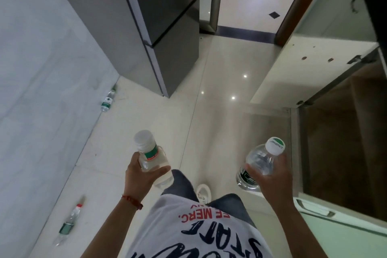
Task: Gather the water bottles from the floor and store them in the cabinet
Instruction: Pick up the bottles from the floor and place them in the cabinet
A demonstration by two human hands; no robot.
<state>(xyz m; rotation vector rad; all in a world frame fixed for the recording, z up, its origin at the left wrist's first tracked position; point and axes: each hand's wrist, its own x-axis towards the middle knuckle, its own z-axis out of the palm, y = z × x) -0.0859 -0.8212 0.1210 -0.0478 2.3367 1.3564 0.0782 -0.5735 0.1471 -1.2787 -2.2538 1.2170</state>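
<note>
Left hand (142, 170) gripped clear-capped bottle (154, 160); right hand (270, 176) gripped white-capped bottle (258, 162). Open cabinet (343, 132) just right of right hand; two bottles, apparently lying flat, on floor (209, 90) left of left hand.

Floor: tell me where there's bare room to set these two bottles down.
Bare tiles run between the fridge and the open cabinet. Along the wall it is crowded: one bottle near the fridge, another nearer your left hand.
</note>
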